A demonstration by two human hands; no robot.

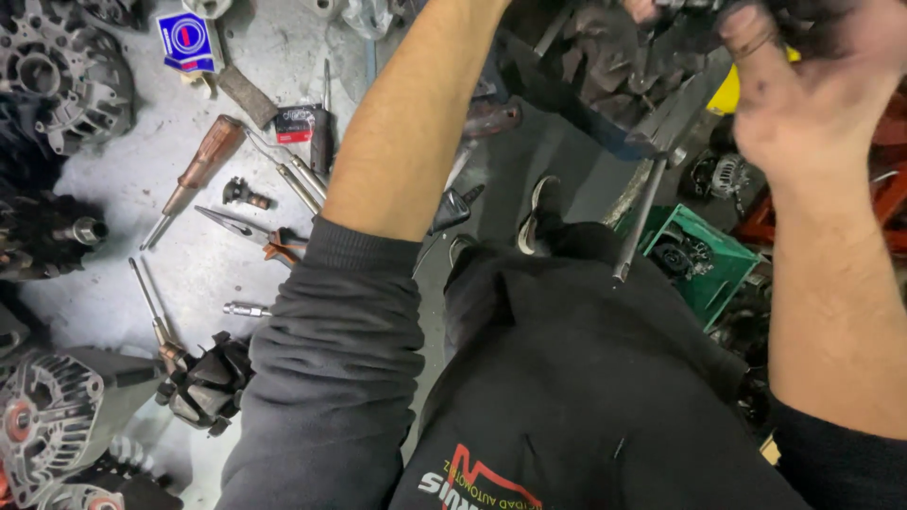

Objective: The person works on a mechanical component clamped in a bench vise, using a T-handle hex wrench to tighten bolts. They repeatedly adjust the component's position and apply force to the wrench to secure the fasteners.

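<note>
My left forearm (406, 123) reaches up past the top edge, so that hand is out of sight. My right hand (812, 94), greasy and blurred, is at the top right with its fingers curled over a dark metal part (803, 11) at the frame's edge. Just left of it a blue bench vise (576, 113) stands over the bench edge, its steel handle bar (641, 222) hanging down. A fingertip (642, 9) shows above the vise; I cannot tell whose hand it belongs to.
The grey bench (189, 274) on the left holds a wooden-handled screwdriver (194, 179), pliers (255, 234), a black rotor (203, 382) and alternator housings (52, 71). A green crate (709, 260) with parts sits on the floor at right. My shoes (540, 212) are below.
</note>
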